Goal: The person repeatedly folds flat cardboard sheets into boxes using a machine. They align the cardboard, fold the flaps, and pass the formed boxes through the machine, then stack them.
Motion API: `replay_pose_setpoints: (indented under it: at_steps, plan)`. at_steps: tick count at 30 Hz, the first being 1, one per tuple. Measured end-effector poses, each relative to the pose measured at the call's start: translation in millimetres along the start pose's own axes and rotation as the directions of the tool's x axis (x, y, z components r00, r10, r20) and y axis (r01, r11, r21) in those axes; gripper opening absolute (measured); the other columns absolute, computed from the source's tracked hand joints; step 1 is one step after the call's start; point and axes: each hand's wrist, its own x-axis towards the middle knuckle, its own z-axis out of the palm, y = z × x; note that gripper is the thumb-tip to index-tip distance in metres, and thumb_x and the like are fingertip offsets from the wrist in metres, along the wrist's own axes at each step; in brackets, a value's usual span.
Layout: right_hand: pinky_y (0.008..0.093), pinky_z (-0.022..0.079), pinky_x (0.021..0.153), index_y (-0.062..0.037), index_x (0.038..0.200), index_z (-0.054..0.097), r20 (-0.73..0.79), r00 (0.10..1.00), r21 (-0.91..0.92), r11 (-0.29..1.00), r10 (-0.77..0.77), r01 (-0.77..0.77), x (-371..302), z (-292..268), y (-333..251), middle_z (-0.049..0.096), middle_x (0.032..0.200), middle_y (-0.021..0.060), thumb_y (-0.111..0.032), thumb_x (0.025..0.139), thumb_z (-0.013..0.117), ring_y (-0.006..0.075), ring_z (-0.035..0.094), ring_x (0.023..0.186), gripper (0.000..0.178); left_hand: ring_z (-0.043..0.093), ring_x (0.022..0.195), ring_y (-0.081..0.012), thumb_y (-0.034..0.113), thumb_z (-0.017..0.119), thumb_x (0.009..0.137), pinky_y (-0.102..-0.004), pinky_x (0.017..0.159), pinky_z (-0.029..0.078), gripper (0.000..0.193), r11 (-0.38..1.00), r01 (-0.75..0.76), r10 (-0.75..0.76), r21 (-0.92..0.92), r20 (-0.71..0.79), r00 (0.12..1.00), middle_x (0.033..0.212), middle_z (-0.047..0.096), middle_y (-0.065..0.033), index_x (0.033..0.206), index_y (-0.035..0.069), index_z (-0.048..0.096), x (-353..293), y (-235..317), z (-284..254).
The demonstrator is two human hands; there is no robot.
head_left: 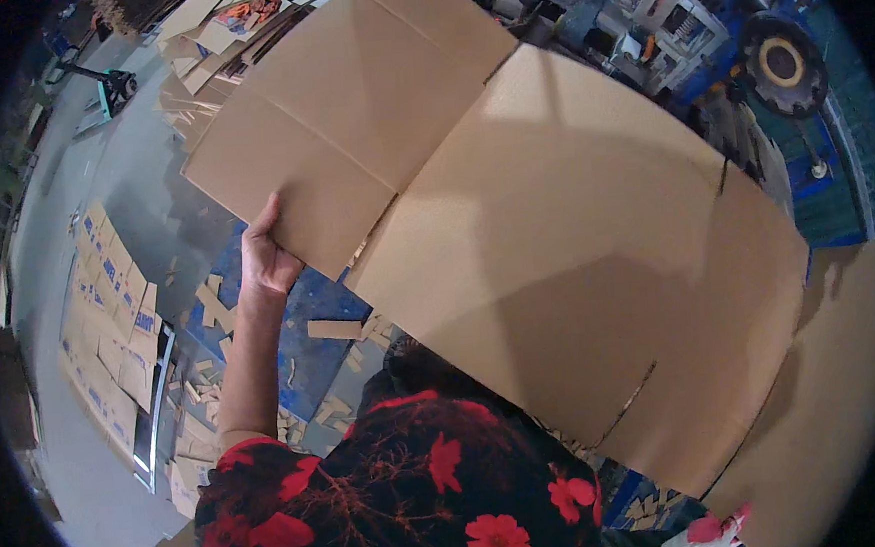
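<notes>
A large brown cardboard sheet (597, 254) spans the middle of the view, with a slot cut into its near edge and another at its far right. Joined to it, or lying against it, is a creased cardboard panel (347, 109) at the upper left. My bare left hand (271, 259) grips this panel's near left edge, thumb on top and fingers hidden beneath. At the lower right my right hand (709, 533), in a white glove with red fingers, pinches the edge of another cardboard piece (835, 380). The lower frame edge partly cuts that hand off.
Blue machinery (683, 28) with a dark wheel (785, 64) stands at the far right. Cardboard scraps (336, 329) litter a blue surface (313, 366) below my left hand. Printed flat cardboard (110, 324) lies at left; a pallet jack (111, 88) is farther back. More cardboard (209, 52) is stacked behind.
</notes>
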Motion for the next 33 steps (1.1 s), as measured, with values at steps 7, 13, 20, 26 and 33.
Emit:
replay_pose_setpoints:
  at_steps: [7, 13, 20, 26, 33]
  plan:
    - [0.047, 0.048, 0.092, 0.0015, 0.111, 0.056, 0.201, 0.734, 0.774, 0.355, 0.648, -0.525, -28, 20, 13, 0.058, 0.121, 0.0191, -0.01, 0.08, 0.055, 0.0315, 0.056, 0.109, 0.033, 0.048, 0.124, -0.0244, 0.022, 0.048, 0.096, -0.04, 0.105, 0.038, 0.044, 0.96, -0.21, 0.223, 0.184, -0.052, 0.973, 0.138, 0.048, -0.0111, 0.136, 0.004, 0.045, 14, 37, -37]
    - [0.0486, 0.053, 0.086, -0.0037, 0.119, 0.053, 0.261, 0.592, 0.882, 0.06, 0.762, -0.467, -67, 48, 25, 0.062, 0.112, 0.0179, -0.001, 0.08, 0.058, 0.0323, 0.063, 0.097, 0.039, 0.041, 0.13, -0.0306, 0.023, 0.049, 0.096, -0.0496, 0.11, 0.03, 0.046, 0.972, -0.143, 0.122, 0.184, 0.121, 0.985, 0.144, 0.041, -0.0135, 0.137, 0.003, 0.043, 41, 78, -65]
    - [0.0467, 0.051, 0.09, -0.0004, 0.11, 0.06, 0.183, 0.674, 0.829, 0.256, 0.716, -0.497, -91, 34, 13, 0.064, 0.106, 0.0155, -0.001, 0.081, 0.058, 0.0296, 0.064, 0.095, 0.029, 0.035, 0.134, -0.0311, 0.023, 0.05, 0.096, -0.052, 0.113, 0.022, 0.048, 0.987, -0.092, 0.1, 0.134, -0.055, 0.994, 0.146, 0.038, -0.0144, 0.139, 0.004, 0.041, 44, 72, -49]
    - [0.0451, 0.05, 0.09, -0.0022, 0.117, 0.057, 0.179, 0.636, 0.852, 0.205, 0.75, -0.481, -100, 41, 21, 0.062, 0.113, 0.0151, -0.004, 0.081, 0.06, 0.0293, 0.062, 0.1, 0.037, 0.038, 0.132, -0.0327, 0.024, 0.053, 0.094, -0.0532, 0.112, 0.025, 0.048, 0.989, -0.07, 0.071, 0.131, -0.002, 0.997, 0.143, 0.042, -0.0144, 0.137, 0.005, 0.044, 70, 83, -89]
    - [0.0433, 0.049, 0.091, -0.005, 0.122, 0.055, 0.26, 0.51, 0.886, 0.006, 0.82, -0.463, -103, 48, 24, 0.06, 0.119, 0.0118, -0.01, 0.083, 0.061, 0.0275, 0.059, 0.104, 0.04, 0.039, 0.131, -0.0329, 0.021, 0.051, 0.095, -0.0549, 0.11, 0.028, 0.045, 0.973, -0.131, 0.146, 0.189, -0.067, 0.987, 0.141, 0.043, -0.0146, 0.136, 0.005, 0.045, 79, 82, -109]
